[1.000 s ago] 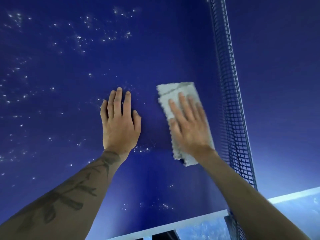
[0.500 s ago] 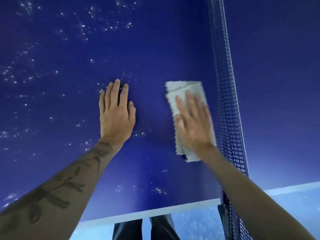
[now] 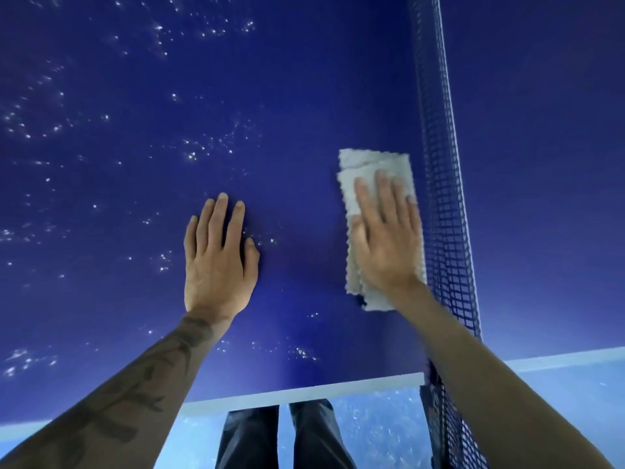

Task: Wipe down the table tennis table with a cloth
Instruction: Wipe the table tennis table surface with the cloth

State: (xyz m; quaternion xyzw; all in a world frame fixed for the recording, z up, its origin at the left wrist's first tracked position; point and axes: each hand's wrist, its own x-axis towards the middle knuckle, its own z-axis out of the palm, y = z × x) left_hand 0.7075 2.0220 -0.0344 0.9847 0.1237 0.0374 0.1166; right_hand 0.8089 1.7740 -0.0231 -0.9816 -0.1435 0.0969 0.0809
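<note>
- Currently our right hand [image 3: 385,245] lies flat with straight fingers, pressing the folded pale grey microfibre cloth [image 3: 370,167] onto the dark blue table tennis table [image 3: 304,96]; it grips nothing.
- Our left hand [image 3: 216,262] rests flat on the table, left of the cloth, holding nothing.
- With only palm pressure on it, the cloth could slip or bunch.
- The blue mesh net [image 3: 443,198] stands just right of the cloth, so we might snag it.
- White specks [image 3: 192,154] lie left of and beyond the cloth, probably unwiped.
</note>
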